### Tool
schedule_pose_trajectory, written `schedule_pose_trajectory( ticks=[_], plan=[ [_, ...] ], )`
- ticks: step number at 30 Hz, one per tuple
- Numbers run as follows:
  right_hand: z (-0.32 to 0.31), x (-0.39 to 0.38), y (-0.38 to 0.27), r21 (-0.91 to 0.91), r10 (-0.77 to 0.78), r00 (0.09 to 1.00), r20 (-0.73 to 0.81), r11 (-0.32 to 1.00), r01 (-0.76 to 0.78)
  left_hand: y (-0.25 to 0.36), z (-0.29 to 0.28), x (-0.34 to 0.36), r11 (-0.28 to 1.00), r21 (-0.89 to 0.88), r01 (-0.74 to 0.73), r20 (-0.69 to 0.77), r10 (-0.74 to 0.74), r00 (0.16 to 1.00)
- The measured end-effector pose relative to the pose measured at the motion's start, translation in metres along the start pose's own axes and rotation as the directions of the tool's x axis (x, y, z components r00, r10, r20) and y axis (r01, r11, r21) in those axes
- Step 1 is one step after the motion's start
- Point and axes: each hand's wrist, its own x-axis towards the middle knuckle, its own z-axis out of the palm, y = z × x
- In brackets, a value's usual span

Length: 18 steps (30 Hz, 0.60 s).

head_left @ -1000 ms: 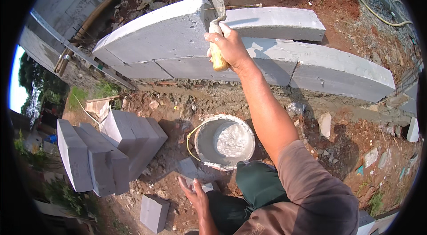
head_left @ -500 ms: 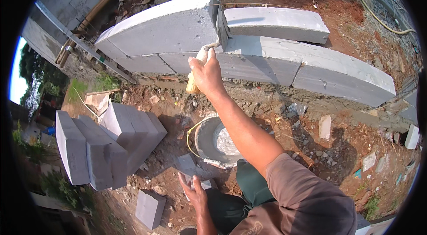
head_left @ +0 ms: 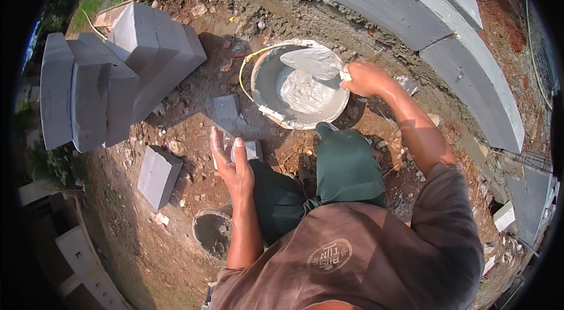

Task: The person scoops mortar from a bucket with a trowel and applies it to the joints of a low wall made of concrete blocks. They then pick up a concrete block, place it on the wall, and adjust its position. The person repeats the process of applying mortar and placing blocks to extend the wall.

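My right hand point(head_left: 364, 80) grips the handle of a trowel point(head_left: 308, 63), whose blade is coated in grey mortar and lies over the inside of a round bucket point(head_left: 261, 90) with a yellow handle. Pale wet mortar point(head_left: 296, 93) fills its bottom. My left hand point(head_left: 232, 166) is held open below and left of the bucket, fingers apart, over my dark green trouser leg. A small grey block piece point(head_left: 227, 110) lies on the dirt just left of the bucket.
A low wall of grey blocks point(head_left: 440, 75) runs along the top and right. Several blocks point(head_left: 120, 75) stand at left, with a single block point(head_left: 158, 175) below them. A second bucket point(head_left: 200, 228) sits by my left forearm. Rubble covers the dirt ground point(head_left: 188, 198).
My right hand has brought the trowel down from the top block's end into the bucket. The view has tilted down toward my body. My left hand is still open.
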Motion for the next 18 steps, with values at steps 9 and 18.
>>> schedule_pose_trajectory(
  ticks=[9, 18],
  plan=[
    [0.083, 0.084, -0.061, -0.296, -0.034, 0.94, 0.341, 0.944, 0.142, 0.006, -0.002, -0.009, 0.998, -0.019, -0.053, -0.029, 0.053, 0.998],
    [0.051, -0.007, 0.037, 0.662, -0.071, 0.961, 0.268, 0.738, -0.13, -0.005, 0.004, 0.003, 1.0, -0.007, 0.007, 0.033, -0.007, 0.999]
  ],
)
